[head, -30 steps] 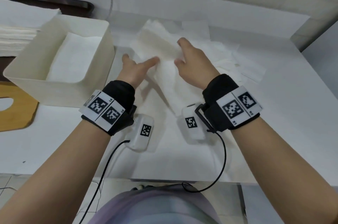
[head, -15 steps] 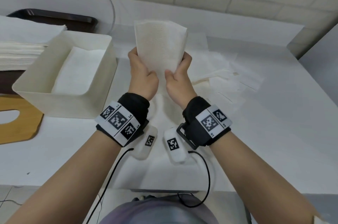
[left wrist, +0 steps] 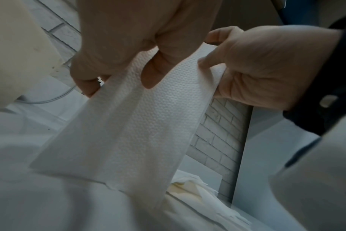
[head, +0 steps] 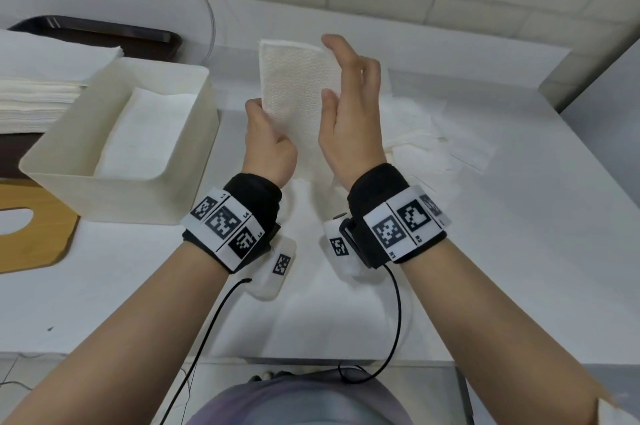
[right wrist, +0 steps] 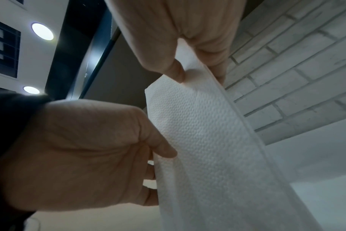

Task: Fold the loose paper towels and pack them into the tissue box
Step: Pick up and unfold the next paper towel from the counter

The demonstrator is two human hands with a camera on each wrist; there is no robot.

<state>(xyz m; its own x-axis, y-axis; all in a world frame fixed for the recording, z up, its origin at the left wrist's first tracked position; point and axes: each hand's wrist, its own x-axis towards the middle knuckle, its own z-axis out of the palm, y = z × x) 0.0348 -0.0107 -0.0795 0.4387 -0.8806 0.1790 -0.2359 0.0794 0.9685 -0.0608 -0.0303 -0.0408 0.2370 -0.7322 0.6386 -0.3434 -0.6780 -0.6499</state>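
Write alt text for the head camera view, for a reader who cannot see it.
Two hands hold a folded paper towel upright above a white table: the left hand pinches its lower left edge, the right hand runs along its right edge. An open tissue box with towels inside stands to the left; loose paper towels lie behind.

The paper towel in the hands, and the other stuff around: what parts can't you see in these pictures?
- Paper towel, head view: its lower part is hidden behind the left hand and right hand.
- Tissue box, head view: how many sheets lie inside is unclear; only the top one shows.
- Loose towels, head view: white on the white table, so impossible to count.
- Tissue box, left wrist view: only a blurred corner, cut off by the picture's edge.
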